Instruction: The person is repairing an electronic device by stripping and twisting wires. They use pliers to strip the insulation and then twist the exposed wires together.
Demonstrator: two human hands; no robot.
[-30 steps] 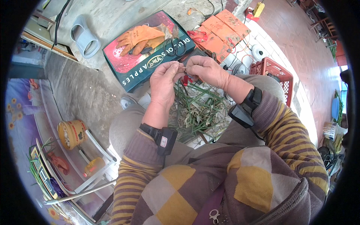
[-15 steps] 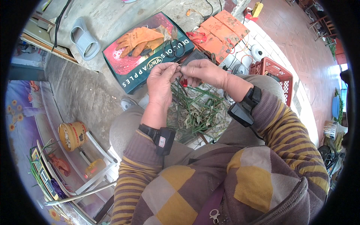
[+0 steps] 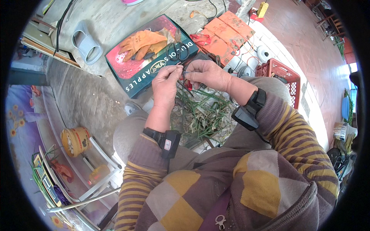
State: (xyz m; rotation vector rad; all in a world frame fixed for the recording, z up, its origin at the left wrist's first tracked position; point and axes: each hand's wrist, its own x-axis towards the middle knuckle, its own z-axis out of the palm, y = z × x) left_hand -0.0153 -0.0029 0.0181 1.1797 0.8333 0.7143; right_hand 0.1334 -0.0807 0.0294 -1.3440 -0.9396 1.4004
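Note:
My left hand [image 3: 165,85] is raised over my lap, its thumb and fingertips pinched together. Close to its right, my right hand [image 3: 211,76] is pinched too, its fingertips a small gap from the left ones. Whatever the fingers hold is too small to make out. Below them, leafy green cuttings [image 3: 202,111] with long blades and dry bits lie between my knees. Just beyond the hands is a dark green fruit box [image 3: 133,82]. Orange work gloves [image 3: 140,42] and a pair of black-handled scissors [image 3: 178,50] rest on it.
Orange blocks [image 3: 225,34] with wires attached stand beyond my right hand. Near my right knee is a red plastic crate [image 3: 295,82]. A grey slipper [image 3: 86,42] lies at the far left. A yellow tub [image 3: 75,141] and a white-framed rack [image 3: 106,163] stand on my left.
My fingertips, nearly touching before, are now slightly farther apart. Both hands stay pinched in almost the same place above the cuttings.

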